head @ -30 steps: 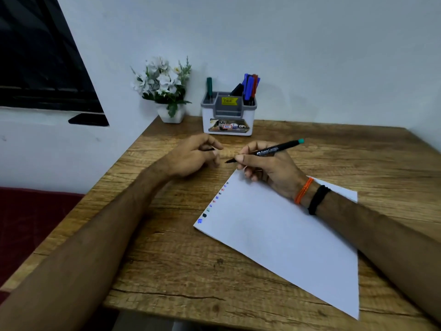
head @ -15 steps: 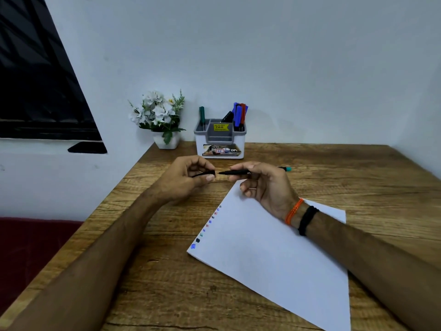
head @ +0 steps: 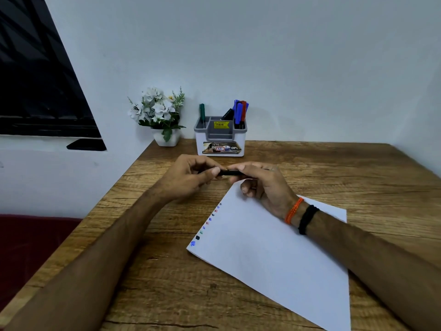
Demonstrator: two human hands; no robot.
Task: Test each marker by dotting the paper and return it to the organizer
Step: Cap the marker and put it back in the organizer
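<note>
— Marker (head: 229,172)?
— Slim, black, level above the grainy wooden table (head: 310,168), pinched between left hand (head: 191,177) and right hand (head: 260,182), fingers curled round both ends.
— Paper (head: 274,254)?
— Smooth white sheet, flat, with coloured dots (head: 207,223) along the left edge.
— Organizer (head: 220,137)?
— Boxy grey-and-white plastic, by the wall.

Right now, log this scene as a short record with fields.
marker: black marker, held level between both hands above the table
left hand: left hand grips one end
right hand: right hand grips the other end
paper: paper, row of coloured dots along its left edge
organizer: organizer at the wall, holding green, black, blue and red markers
beside it: flower pot
</note>
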